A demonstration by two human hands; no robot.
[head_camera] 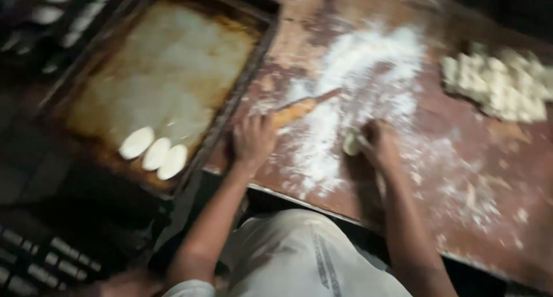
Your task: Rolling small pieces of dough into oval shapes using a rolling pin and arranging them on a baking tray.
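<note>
My left hand [252,140] is closed around one end of a thin wooden rolling pin [305,105], which lies slanted across a patch of white flour [351,95] on the brown worktable [489,176]. A small pale dough piece [350,144] sits in the flour, and my right hand [379,142] presses or grips it with curled fingers. To the left lies a greased metal baking tray [167,72] with three oval flattened dough pieces [154,153] side by side near its front edge. The frame is blurred.
A heap of cut dough pieces [498,84] lies at the table's far right. Dark racks with more pale dough shapes [57,14] stand at the upper left. The table's front edge runs just in front of my light-coloured shirt [299,256].
</note>
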